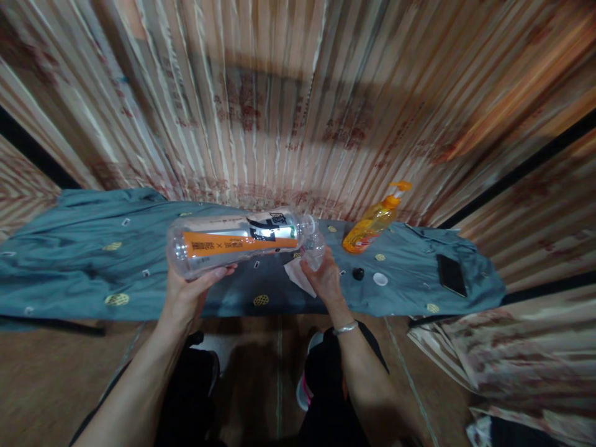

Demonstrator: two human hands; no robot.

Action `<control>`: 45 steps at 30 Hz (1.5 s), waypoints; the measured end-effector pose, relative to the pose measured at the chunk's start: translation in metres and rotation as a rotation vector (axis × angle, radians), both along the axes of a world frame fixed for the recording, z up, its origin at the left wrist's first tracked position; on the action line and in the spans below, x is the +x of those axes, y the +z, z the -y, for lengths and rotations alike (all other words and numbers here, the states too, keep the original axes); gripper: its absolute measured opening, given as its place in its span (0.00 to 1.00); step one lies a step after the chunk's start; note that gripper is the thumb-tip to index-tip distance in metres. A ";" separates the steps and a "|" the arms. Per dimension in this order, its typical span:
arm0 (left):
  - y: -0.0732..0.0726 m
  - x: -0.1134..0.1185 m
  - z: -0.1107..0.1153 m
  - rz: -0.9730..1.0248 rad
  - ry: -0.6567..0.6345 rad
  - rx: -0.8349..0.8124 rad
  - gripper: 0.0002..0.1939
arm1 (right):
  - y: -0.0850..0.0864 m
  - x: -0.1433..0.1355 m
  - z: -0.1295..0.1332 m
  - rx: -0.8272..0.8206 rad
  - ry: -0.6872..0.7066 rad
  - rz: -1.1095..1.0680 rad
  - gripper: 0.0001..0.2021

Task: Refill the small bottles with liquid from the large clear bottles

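Note:
My left hand (186, 292) is wrapped under a large clear plastic bottle (233, 241) with an orange, white and black label. The bottle lies nearly level above the table, its neck pointing right. At the mouth, my right hand (326, 279) grips a small clear plastic container (315, 247); whether it is a cup or a small bottle I cannot tell. The two seem to meet there, though the see-through plastic blurs the exact contact. Beneath, close to my right fingers, is a white piece of paper or tissue (300, 277).
On the blue-green cloth-covered table (139, 261), an orange pump bottle (370, 226) stands right of my hands. A small black cap (358, 274), a round white lid (380, 279) and a dark phone (451, 275) lie nearer the right end. A pleated curtain (279, 124) hangs behind.

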State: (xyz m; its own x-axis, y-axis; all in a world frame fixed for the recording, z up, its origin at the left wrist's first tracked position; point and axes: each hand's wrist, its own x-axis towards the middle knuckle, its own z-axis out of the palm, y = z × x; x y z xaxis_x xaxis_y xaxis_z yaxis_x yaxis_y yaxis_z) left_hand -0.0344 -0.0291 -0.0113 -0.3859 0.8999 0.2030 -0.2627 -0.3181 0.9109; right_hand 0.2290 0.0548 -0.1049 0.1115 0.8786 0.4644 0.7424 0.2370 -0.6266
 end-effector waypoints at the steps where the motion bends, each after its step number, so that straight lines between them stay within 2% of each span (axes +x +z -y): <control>1: 0.001 0.001 0.000 0.007 0.006 -0.004 0.35 | 0.001 0.000 0.000 -0.005 -0.005 0.001 0.29; 10: 0.000 0.002 0.001 0.143 0.044 -0.047 0.50 | 0.004 0.003 0.002 -0.028 0.047 -0.013 0.27; 16: 0.001 0.002 0.002 0.140 0.038 -0.036 0.48 | 0.004 0.002 0.002 -0.015 0.045 -0.005 0.28; 22: 0.002 0.000 0.004 0.116 -0.042 -0.031 0.49 | 0.010 0.001 0.003 -0.066 0.039 -0.010 0.27; 27: 0.005 0.005 0.005 0.175 0.018 -0.042 0.51 | 0.011 0.003 0.003 -0.068 0.067 -0.005 0.27; 36: 0.009 0.004 0.005 0.211 0.010 -0.119 0.53 | 0.008 0.003 0.001 -0.040 0.100 -0.043 0.28; 42: 0.012 0.005 0.008 0.220 0.011 -0.131 0.46 | 0.006 0.003 0.001 -0.044 0.100 -0.053 0.28; 45: 0.014 0.005 0.009 0.219 0.019 -0.121 0.46 | 0.005 0.003 0.001 -0.044 0.107 -0.054 0.28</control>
